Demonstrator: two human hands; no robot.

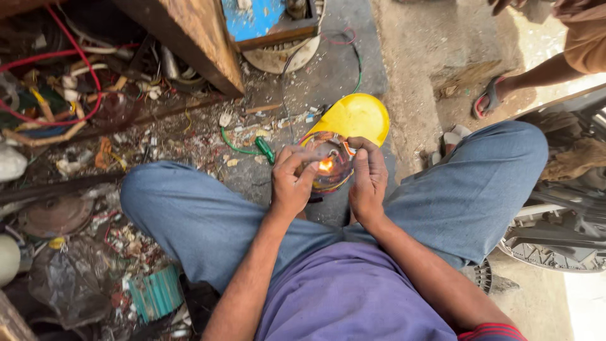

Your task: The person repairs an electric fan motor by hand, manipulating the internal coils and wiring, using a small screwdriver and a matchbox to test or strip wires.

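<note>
I sit cross-legged on the ground with both hands raised over a round coil of coloured and copper wires [332, 181] between my knees. A small orange flame [326, 165] burns just above the coil, at the fingertips of my left hand [290, 184]. That hand is pinched around something thin at the flame; whether it is a wire end or a match is hidden. My right hand [368, 180] grips the coil's right rim, with thumb and fingers closed on its wires. A yellow plastic cover [355, 116] lies right behind the coil.
A green-handled tool [265, 149] with green wire lies left of my hands. Tangled wires and scrap [57, 95] fill the left side under a wooden board [196, 38]. A teal ribbed part [155, 294] lies by my left thigh. Another person's sandalled foot [489, 98] stands at the upper right, and machine parts [562, 240] lie at the right.
</note>
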